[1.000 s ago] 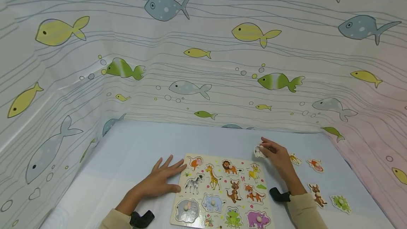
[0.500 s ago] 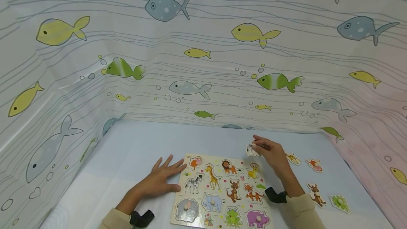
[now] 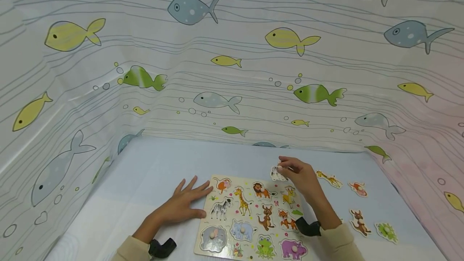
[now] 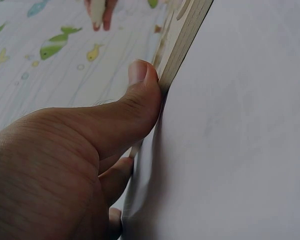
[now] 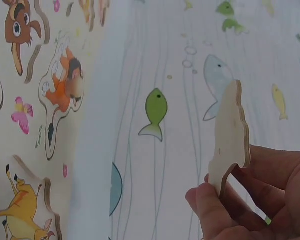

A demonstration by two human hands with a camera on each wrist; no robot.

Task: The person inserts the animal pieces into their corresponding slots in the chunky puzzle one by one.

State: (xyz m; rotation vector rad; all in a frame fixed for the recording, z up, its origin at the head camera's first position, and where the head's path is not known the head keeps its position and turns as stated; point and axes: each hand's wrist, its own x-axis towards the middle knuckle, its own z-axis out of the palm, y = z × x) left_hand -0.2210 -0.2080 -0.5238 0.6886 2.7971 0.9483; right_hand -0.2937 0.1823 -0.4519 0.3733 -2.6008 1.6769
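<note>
My right hand (image 3: pixel 302 178) pinches a zebra puzzle piece (image 3: pixel 275 173) above the far right corner of a wooden animal puzzle board (image 3: pixel 253 224). In the right wrist view the plain wooden back of the zebra piece (image 5: pixel 229 132) faces the camera, and thumb and fingers grip its lower part. My left hand (image 3: pixel 183 205) lies at the board's left side, fingers spread, with fingertips and thumb at the edge. The left wrist view shows the thumb (image 4: pixel 140 95) against the board's side (image 4: pixel 182 45). Lion (image 3: pixel 262 190), elephant (image 3: pixel 237 233) and hippo (image 3: pixel 288 248) pieces with knobs sit in the board.
Right of the board lie loose giraffe (image 3: pixel 329 179), monkey (image 3: pixel 358 189), kangaroo (image 3: pixel 360 222) and frog (image 3: pixel 386 233) pieces. A fish-print sheet (image 3: pixel 253 79) rises behind and beside the pale table (image 3: pixel 174 156). A black wrist camera (image 3: pixel 308 227) overhangs the board's right edge.
My right hand has moved left with the zebra piece, from right of the board to over its far right corner, uncovering the giraffe piece. The left hand stays put.
</note>
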